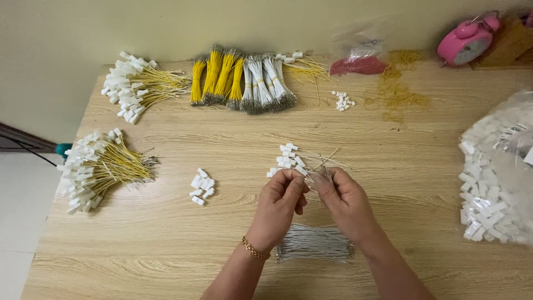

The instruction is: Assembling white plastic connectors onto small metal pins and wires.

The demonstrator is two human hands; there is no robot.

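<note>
Seen from above, a wooden table (166, 233) is covered with wiring parts. Near its middle, the left hand (280, 197) and the right hand (344, 200) are held close together — a thin white wire (322, 166) is pinched between their fingertips. Just beyond them, a few finished white wires with connectors (288, 158) are laid. A bundle of loose white wires (313, 244) lies beneath the wrists. A small heap of white connectors (201, 186) is set to the left. Two piles of yellow wires with connectors (100, 169) are spread along the left edge, and tied yellow and white bundles (239, 80) are lined at the far side. A bag of white connectors (494, 183) rests at the right — a pink alarm clock (466, 41) stands in the far corner.
</note>
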